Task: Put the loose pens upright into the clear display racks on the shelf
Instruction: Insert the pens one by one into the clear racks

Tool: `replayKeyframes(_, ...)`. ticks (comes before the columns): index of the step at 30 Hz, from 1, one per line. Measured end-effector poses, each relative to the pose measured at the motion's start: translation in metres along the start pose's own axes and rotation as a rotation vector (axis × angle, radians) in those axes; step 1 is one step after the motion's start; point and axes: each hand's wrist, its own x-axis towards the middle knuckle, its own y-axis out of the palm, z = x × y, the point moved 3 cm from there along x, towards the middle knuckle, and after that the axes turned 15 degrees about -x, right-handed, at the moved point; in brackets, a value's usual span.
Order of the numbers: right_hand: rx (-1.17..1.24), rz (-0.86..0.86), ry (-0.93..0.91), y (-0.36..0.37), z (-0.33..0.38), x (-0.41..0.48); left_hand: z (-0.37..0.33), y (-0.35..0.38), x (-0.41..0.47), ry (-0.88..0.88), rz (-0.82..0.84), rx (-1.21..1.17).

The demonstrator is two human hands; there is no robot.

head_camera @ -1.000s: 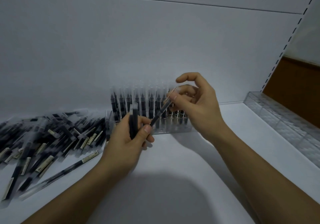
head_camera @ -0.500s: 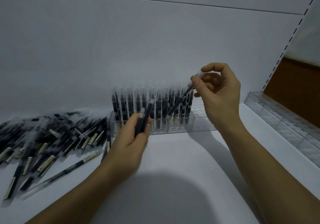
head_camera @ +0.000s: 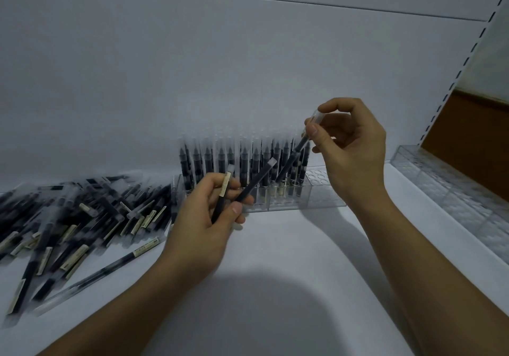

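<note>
White shelf [head_camera: 275, 259]: left hand [head_camera: 201, 226] grips two pens [head_camera: 257, 181]; right hand [head_camera: 355, 149] pinches one pen [head_camera: 292, 160], tilted, at clear rack [head_camera: 325, 190].

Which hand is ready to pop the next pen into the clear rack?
The right hand. It pinches a pen by the cap, slanting down toward the clear rack, close to its empty holes. The left hand only holds two spare pens, lower and in front of the standing pens.
</note>
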Motion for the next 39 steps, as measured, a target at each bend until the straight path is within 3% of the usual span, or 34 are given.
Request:
replayKeyframes(11, -0.045, 0.146, -0.008, 0.018, -0.002, -0.013, -0.003, -0.003, 0.0, 0.015, -0.063, -0.044)
replayKeyframes(39, -0.373, -0.029, -0.229, 0.026, 0.01, -0.023, -0.002, -0.003, 0.002, 0.031, -0.075, -0.051)
